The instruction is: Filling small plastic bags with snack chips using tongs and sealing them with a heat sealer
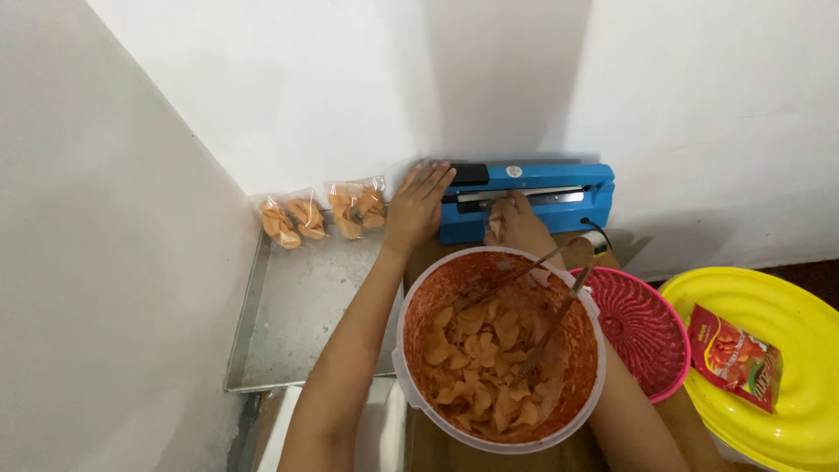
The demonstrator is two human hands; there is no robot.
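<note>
- Nearest the camera, at about 6 o'clock, a round bucket (419, 376) with a spice-stained red inside held a heap of orange chips (476, 367); thin metal tongs (546, 328) leaned in it toward 1 o'clock.
- At 3 o'clock from the bucket, a pink ribbed lid (642, 332) touched its rim, and farther out at 3 to 4 o'clock a yellow lid (786, 306) carried a red seasoning packet (734, 357).
- At 9 o'clock, a bare metal tray (297, 319) ran back to the wall.
- At the tray's far end, near 11 o'clock, two clear sealed bags of chips (319, 217) leaned against the wall.
- At 12 o'clock, beyond the bucket, a blue heat sealer (533, 197) stood against the wall.
- The left hand (418, 208) lay flat on the sealer's left end, fingers spread and released, gripping nothing.
- The right hand (517, 223) pinched a small bag (496, 220) with clenched fingers, holding it at the sealer's front bar.
</note>
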